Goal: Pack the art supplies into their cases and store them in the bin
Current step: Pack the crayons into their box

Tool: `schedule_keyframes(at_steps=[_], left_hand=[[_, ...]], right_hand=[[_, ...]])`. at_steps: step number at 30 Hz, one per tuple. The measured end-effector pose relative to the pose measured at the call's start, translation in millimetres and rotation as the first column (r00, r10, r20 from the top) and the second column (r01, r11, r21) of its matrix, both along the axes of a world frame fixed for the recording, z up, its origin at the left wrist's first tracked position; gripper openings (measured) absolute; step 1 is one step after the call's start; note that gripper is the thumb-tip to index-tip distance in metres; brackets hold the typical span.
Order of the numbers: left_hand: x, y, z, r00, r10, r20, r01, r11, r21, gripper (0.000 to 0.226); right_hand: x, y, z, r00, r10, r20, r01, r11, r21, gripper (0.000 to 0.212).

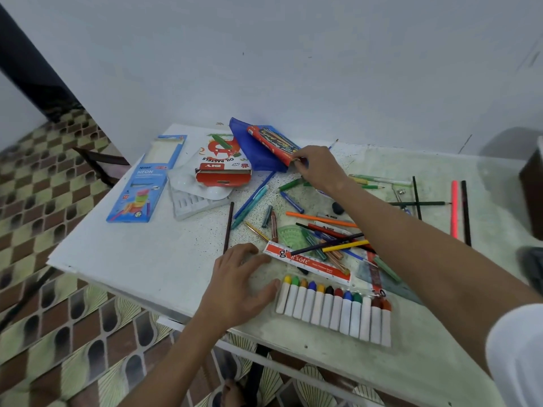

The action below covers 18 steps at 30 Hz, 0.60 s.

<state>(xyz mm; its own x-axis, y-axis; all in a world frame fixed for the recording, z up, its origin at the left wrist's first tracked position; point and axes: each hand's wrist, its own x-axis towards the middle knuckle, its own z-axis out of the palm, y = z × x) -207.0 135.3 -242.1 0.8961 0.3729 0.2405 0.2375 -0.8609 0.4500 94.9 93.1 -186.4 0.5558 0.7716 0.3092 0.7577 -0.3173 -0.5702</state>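
My right hand point(318, 165) reaches to the far side of the table and pinches the near end of a red pencil box point(271, 143) lying on a blue zip pouch point(254, 151). With its fingers spread, my left hand point(241, 280) rests flat on the table, its thumb touching a clear tray of oil pastels point(335, 311) with white wrappers. Loose coloured pencils and pens point(326, 235) lie in a heap between my hands, partly over a red and white ruler point(305, 261) and a green protractor point(289, 235).
An oil pastels box point(224, 165) stands open at the back, beside a blue neon pencil box point(141, 189) and a white paint palette point(197, 198). More pencils point(458, 210) lie far right. A dark container point(531, 183) stands at the right edge. The white table edge point(123, 289) runs near left.
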Motion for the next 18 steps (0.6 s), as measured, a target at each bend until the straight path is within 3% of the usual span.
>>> schedule_keyframes(at_steps=[10,18], left_hand=[[-1,2,-1,1.0,-0.007,-0.023,0.007,1.0,0.015,0.052],[0,0,1,1.0,-0.004,-0.014,0.004,1.0,0.017,0.056]], right_hand=[[-23,-54,31,0.992,-0.088,0.093,0.074,0.987,0.143,0.019],[-53,-153,80,0.942,-0.325,-0.078,0.333,0.895,0.298,0.02]])
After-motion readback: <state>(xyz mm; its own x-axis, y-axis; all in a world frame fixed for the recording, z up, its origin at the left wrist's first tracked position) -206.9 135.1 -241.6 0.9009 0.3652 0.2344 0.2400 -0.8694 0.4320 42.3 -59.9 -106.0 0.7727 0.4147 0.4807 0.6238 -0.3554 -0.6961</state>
